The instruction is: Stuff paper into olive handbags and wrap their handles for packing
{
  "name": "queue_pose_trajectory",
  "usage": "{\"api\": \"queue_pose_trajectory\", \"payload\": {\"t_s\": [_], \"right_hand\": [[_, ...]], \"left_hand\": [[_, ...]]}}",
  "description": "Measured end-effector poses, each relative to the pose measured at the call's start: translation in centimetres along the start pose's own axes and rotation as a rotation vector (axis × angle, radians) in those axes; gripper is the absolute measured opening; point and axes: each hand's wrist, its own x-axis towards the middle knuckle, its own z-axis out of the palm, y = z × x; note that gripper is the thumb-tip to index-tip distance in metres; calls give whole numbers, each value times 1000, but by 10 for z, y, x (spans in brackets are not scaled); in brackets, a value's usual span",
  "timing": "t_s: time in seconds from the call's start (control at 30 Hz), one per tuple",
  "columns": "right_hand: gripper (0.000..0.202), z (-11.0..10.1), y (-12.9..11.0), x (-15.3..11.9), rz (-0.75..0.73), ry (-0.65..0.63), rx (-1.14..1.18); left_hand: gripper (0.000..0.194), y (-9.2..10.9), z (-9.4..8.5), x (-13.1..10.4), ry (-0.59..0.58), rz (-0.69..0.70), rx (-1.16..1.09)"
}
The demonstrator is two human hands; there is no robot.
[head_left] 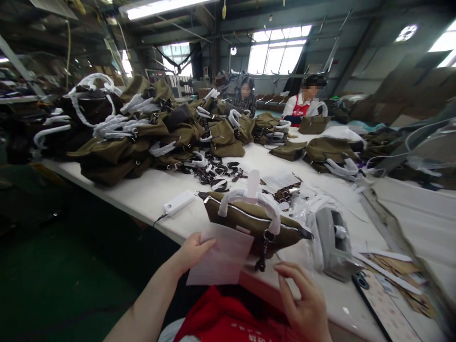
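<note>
My left hand grips a thin, translucent white sheet of paper by its left edge, thumb on top. The sheet hangs past the table edge and covers part of an olive handbag. This bag stands on the table before me, its silver zipper across the top. White wrapping covers its raised handle, and a dark braided charm dangles from a ring at the handle's base. My right hand is just right of the charm, fingers bent and apart, with nothing visible in it.
A grey tape dispenser stands right of the bag, with a phone near it. At left lies a white corded device. Dark straps and piled olive bags lie beyond. Two people are across the table.
</note>
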Motion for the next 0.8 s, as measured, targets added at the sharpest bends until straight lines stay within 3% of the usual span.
{"api": "queue_pose_trajectory", "payload": {"t_s": [0.07, 0.13, 0.27, 0.4, 0.6, 0.8], "right_hand": [[18, 4, 18, -3, 210, 44, -50], [32, 13, 29, -4, 347, -28, -9], [39, 36, 34, 1, 474, -170, 256], [39, 47, 31, 10, 550, -175, 468], [35, 34, 20, 14, 674, -224, 875], [34, 16, 20, 7, 685, -220, 875]], "left_hand": [[48, -3, -9, 1, -7, -13, 25], [49, -7, -14, 2, -22, -38, 21], [47, -16, -11, 2, -83, -105, -2], [47, -24, -2, 2, -146, -131, -20], [44, -33, 20, 9, -225, -120, 5], [36, -32, 29, 14, -248, -91, 51]]}}
